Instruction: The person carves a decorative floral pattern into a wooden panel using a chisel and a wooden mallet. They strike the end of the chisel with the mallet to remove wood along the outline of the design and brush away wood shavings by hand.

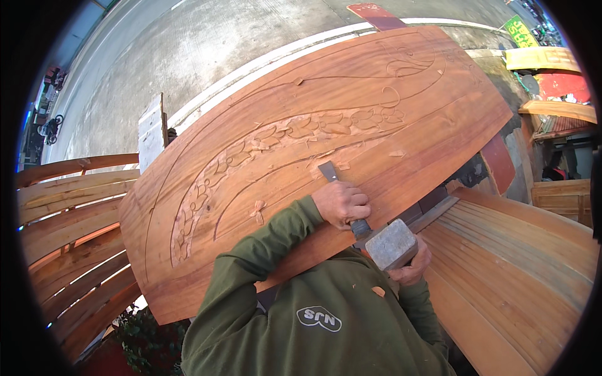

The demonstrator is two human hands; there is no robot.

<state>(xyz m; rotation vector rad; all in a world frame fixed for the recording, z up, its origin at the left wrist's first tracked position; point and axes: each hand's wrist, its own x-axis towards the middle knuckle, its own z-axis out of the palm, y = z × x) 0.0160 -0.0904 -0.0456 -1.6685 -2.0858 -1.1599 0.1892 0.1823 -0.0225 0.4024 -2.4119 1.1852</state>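
A broad reddish-brown wooden board [439, 141] lies tilted across the view in front of me. A curved band of carved leaves [301, 127] runs along it, with incised lines around it. My left hand [342, 203] is wrapped round a wide flat chisel [327, 170], its blade pointing away from me onto the board near a pale, freshly cut patch. At the near edge my right hand [414, 263] grips a mallet with a grey block head [390, 245]. The mallet head is right beside the chisel's handle end; whether they touch I cannot tell. Its handle is mostly hidden.
Wood chips [258, 212] lie scattered on the board. Curved wooden slats [75, 219] stand at the left, and a slatted wooden piece [501, 263] at the right. Beyond the board is a concrete road [188, 50]. A yellow-green sign [520, 32] stands far right.
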